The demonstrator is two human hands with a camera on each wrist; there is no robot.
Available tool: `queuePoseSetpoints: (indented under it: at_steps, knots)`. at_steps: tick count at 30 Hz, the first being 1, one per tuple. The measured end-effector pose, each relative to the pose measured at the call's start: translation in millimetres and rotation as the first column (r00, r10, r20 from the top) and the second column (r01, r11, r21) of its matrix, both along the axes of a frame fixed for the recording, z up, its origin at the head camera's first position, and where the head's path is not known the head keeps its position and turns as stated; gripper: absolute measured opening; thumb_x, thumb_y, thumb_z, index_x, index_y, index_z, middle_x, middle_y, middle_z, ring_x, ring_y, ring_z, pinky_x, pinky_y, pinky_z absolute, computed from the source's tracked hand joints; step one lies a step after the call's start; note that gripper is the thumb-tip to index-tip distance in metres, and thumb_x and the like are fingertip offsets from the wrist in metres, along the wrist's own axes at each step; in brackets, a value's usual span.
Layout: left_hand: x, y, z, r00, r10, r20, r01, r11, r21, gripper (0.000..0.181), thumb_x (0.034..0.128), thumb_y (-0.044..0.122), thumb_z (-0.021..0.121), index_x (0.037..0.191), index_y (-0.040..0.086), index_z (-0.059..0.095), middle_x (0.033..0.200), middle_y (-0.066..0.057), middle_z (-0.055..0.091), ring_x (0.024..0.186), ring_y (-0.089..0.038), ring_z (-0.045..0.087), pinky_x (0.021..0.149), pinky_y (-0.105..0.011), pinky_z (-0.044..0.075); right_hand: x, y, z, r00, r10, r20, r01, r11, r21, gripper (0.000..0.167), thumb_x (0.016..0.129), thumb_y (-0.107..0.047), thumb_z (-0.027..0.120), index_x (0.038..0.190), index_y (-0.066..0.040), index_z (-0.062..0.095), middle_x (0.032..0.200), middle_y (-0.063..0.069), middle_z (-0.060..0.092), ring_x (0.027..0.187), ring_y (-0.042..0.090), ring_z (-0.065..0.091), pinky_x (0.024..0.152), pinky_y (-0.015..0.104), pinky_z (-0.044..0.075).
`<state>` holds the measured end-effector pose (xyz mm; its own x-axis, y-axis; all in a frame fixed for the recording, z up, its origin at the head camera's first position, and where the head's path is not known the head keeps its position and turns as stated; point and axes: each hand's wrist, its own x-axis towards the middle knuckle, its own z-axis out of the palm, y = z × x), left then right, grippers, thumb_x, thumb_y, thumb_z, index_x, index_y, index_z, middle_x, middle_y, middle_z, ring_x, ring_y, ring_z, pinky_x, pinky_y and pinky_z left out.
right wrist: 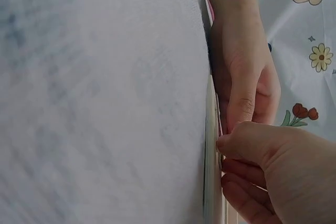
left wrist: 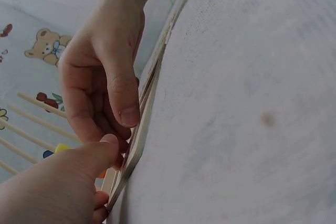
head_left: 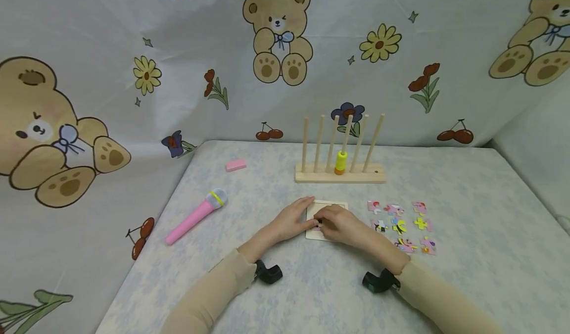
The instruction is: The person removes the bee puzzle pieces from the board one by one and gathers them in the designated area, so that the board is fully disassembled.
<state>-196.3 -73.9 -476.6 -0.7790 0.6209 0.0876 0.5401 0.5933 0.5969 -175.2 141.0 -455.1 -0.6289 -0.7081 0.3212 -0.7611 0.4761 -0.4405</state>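
Observation:
A shallow wooden puzzle tray (head_left: 327, 204) lies flat on the table, with a pink patch of puzzle piece (head_left: 317, 228) showing at its left side. My left hand (head_left: 291, 219) rests along the tray's left edge, fingers stretched toward the top corner and thumb reaching over the inside. Right beside that thumb, my right hand (head_left: 343, 225) bends over the tray and pinches a small puzzle piece, mostly hidden by the fingers. In the right wrist view, a thin edge (right wrist: 220, 160) shows under the right thumb. Loose pink jigsaw pieces (head_left: 399, 226) lie right of the tray.
Behind the tray stands a wooden peg rack (head_left: 311, 176) with yellow and orange rings (head_left: 340, 162) on one peg. A pink toy microphone (head_left: 196, 217) and a pink block (head_left: 235, 165) lie to the left. A bear-print cloth (head_left: 178, 52) hangs behind the table.

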Motion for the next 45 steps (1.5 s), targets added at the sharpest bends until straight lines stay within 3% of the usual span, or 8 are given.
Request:
queuePoseSetpoints:
  at_steps: [6, 12, 18, 22, 27, 35, 40, 45]
  knots:
    - [2.4, 1.3, 0.2, 1.000, -0.006, 0.006, 0.006, 1.000, -0.016, 0.069, 0.0959, 0.041, 0.053, 0.149, 0.007, 0.026, 0.149, -0.014, 0.031, 0.137, -0.025, 0.028, 0.108, -0.041, 0.028, 0.7, 0.0, -2.6, 1.000, 0.018, 0.006, -0.017, 1.000, -0.012, 0.028, 0.084, -0.010, 0.070, 0.110, -0.001, 0.065, 0.108, 0.009, 0.064, 0.104, 0.025, 0.057, 0.088, 0.043, 0.048]
    - [-2.7, 1.7, 0.7, 1.000, -0.019, -0.018, 0.019, 1.000, 0.000, 0.070, 0.0959, 0.043, 0.052, 0.149, 0.005, 0.026, 0.149, -0.016, 0.030, 0.137, -0.026, 0.028, 0.108, -0.042, 0.029, -8.0, -2.8, 0.1, 0.999, 0.029, -0.032, -0.029, 0.999, -0.022, 0.024, 0.081, -0.008, 0.072, 0.104, -0.004, 0.066, 0.103, 0.005, 0.064, 0.099, 0.021, 0.057, 0.085, 0.040, 0.048]
    - [-5.0, 2.4, -0.6, 0.999, -0.016, -0.031, 0.016, 1.000, 0.005, 0.065, 0.0980, 0.040, 0.049, 0.148, 0.004, 0.028, 0.148, -0.016, 0.032, 0.136, -0.026, 0.029, 0.108, -0.042, 0.029, -14.5, -1.9, 5.3, 0.997, -0.011, 0.078, 0.010, 1.000, 0.021, 0.025, 0.081, -0.011, 0.072, 0.104, -0.005, 0.064, 0.102, 0.003, 0.062, 0.098, 0.017, 0.056, 0.085, 0.038, 0.048]
    - [-3.3, 5.5, -1.4, 0.999, -0.021, -0.036, 0.021, 1.000, 0.004, 0.055, 0.1020, 0.032, 0.041, 0.147, 0.003, 0.029, 0.148, -0.016, 0.034, 0.135, -0.026, 0.031, 0.109, -0.039, 0.028, -12.6, 16.0, 11.1, 0.993, -0.067, 0.098, 0.070, 0.997, -0.030, 0.026, 0.079, -0.007, 0.072, 0.102, -0.003, 0.064, 0.100, 0.004, 0.061, 0.092, 0.019, 0.057, 0.080, 0.039, 0.051]
    - [-0.1, 5.5, 0.0, 0.999, -0.007, -0.040, 0.006, 1.000, -0.015, 0.055, 0.1019, 0.031, 0.042, 0.148, 0.005, 0.028, 0.148, -0.016, 0.033, 0.136, -0.027, 0.030, 0.108, -0.040, 0.029, 10.2, 57.8, 24.5, 0.986, -0.136, 0.096, 0.147, 0.982, -0.119, 0.030, 0.077, -0.004, 0.074, 0.105, -0.003, 0.064, 0.103, 0.003, 0.062, 0.091, 0.022, 0.061, 0.076, 0.043, 0.053]
    - [-0.6, 0.4, 2.8, 1.000, 0.010, -0.018, -0.011, 0.999, -0.038, 0.060, 0.1005, 0.037, 0.044, 0.150, 0.008, 0.025, 0.150, -0.014, 0.030, 0.137, -0.026, 0.027, 0.109, -0.040, 0.027, 60.2, 109.7, 24.0, 0.975, -0.208, 0.080, 0.210, 0.978, -0.013, 0.030, 0.075, -0.005, 0.077, 0.103, -0.009, 0.067, 0.102, -0.001, 0.062, 0.085, 0.013, 0.059, 0.068, 0.032, 0.053]
    - [-2.1, -1.3, 3.1, 1.000, -0.002, -0.029, 0.001, 1.000, -0.017, 0.059, 0.1007, 0.035, 0.044, 0.149, 0.006, 0.026, 0.149, -0.015, 0.031, 0.137, -0.026, 0.028, 0.110, -0.040, 0.026, 70.4, 120.9, 15.3, 0.964, -0.248, 0.093, 0.253, 0.967, -0.044, 0.031, 0.072, -0.001, 0.078, 0.100, -0.012, 0.068, 0.100, -0.004, 0.062, 0.085, 0.010, 0.059, 0.068, 0.027, 0.053]
    - [1.5, -0.6, -0.2, 1.000, -0.021, -0.019, 0.021, 1.000, -0.006, 0.063, 0.0992, 0.037, 0.047, 0.149, 0.005, 0.026, 0.149, -0.014, 0.032, 0.137, -0.025, 0.028, 0.110, -0.038, 0.026, 73.2, 122.8, 5.2, 0.979, -0.203, 0.031, 0.203, 0.979, -0.015, 0.032, 0.070, 0.000, 0.079, 0.098, -0.013, 0.068, 0.103, -0.002, 0.062, 0.091, 0.014, 0.058, 0.073, 0.018, 0.049]
